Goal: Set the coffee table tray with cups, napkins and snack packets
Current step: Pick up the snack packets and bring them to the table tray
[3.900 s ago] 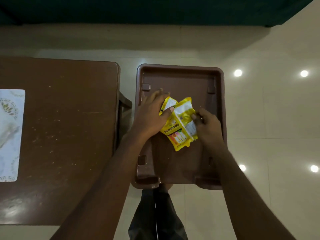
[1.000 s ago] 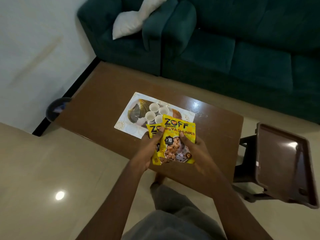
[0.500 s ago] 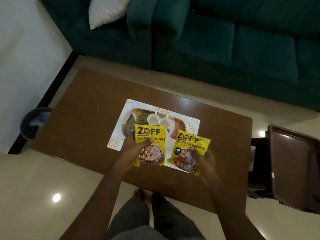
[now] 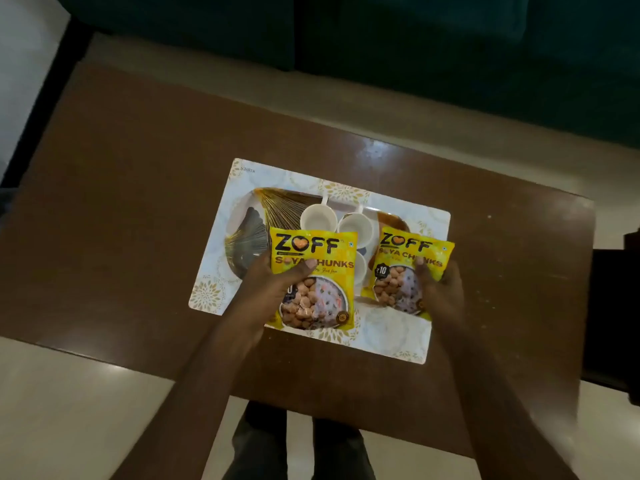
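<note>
A white patterned tray (image 4: 394,341) lies on the brown coffee table (image 4: 131,188). White cups (image 4: 317,218) stand in its far middle, and a gold fan-shaped napkin (image 4: 277,209) lies at its left. My left hand (image 4: 266,285) grips a yellow soya chunks packet (image 4: 313,282) over the tray's near left. My right hand (image 4: 441,289) grips a second yellow packet (image 4: 408,271) over the tray's right part. Both packets hide some of the cups and the tray.
A dark green sofa (image 4: 415,46) runs along the far side of the table. A dark piece of furniture (image 4: 613,306) stands off the table's right edge. My legs (image 4: 298,445) show below the table's near edge. Pale tiled floor lies around.
The packets, lifted from the brown plastic tray and held stacked a second ago, are now apart, one in each hand, and lower over the white tray. The view has tilted down.
</note>
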